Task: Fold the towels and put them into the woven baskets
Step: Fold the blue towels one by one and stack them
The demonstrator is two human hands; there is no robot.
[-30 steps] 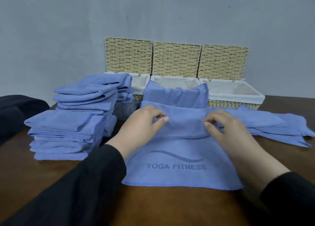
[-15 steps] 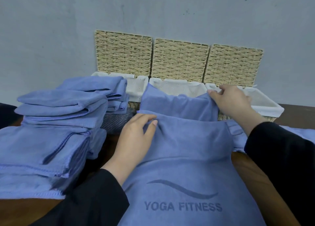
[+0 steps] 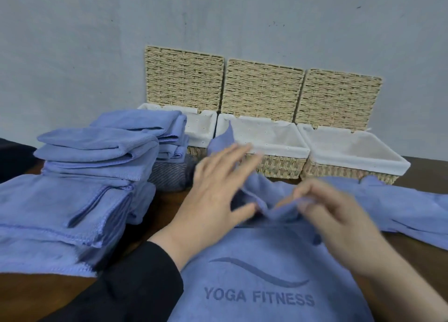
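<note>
The soft, limp towel [image 3: 266, 273] is pinched at its bunched far edge by the right hand [image 3: 339, 224], while the left hand [image 3: 218, 190] is held with fingers spread.

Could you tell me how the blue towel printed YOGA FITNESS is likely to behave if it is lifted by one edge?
The YOGA FITNESS towel is probably floppy: it bunches into soft folds where the right hand pinches it. It likely drapes and sags rather than holding shape. It seems light, since fingertips alone raise the fold.
</note>
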